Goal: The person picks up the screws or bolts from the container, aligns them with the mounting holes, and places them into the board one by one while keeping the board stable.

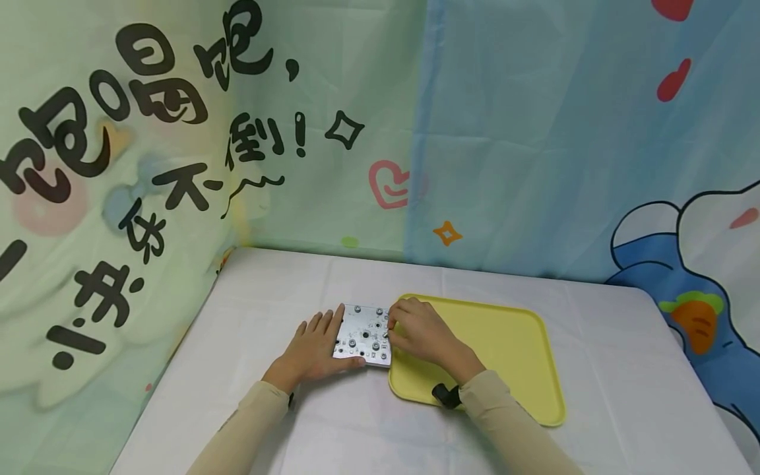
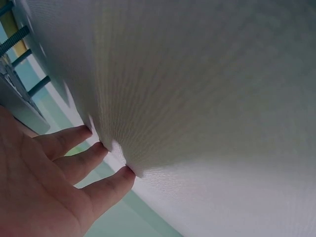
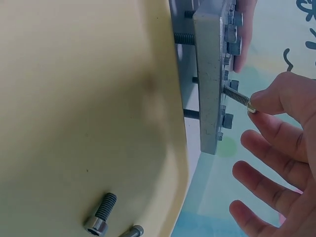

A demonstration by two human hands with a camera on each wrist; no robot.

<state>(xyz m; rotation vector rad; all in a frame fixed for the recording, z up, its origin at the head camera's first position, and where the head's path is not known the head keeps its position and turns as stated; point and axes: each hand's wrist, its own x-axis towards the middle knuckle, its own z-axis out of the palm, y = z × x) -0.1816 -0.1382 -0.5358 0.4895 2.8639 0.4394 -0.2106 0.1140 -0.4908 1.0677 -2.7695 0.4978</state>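
A silver metal plate point(image 1: 365, 335) with several bolts and holes lies at the tray's left edge. Seen side-on in the right wrist view, the plate point(image 3: 210, 74) stands raised, threaded shanks poking out below it. My right hand point(image 1: 424, 333) pinches a screw point(image 3: 238, 98) between thumb and index finger, its threaded end at the plate's upper face; the other fingers are spread. Whether the threads have caught, I cannot tell. My left hand point(image 1: 317, 349) lies along the plate's left and front edges, fingers mostly straight. Three of its fingertips point(image 2: 127, 174) touch the white cloth.
Right of the plate lies a yellow tray point(image 1: 487, 349), under my right forearm. Two loose socket-head screws, one nearer point(image 3: 102, 213) and one cut off by the frame point(image 3: 132, 231), lie on it. A printed curtain point(image 1: 332, 218) hangs behind the table.
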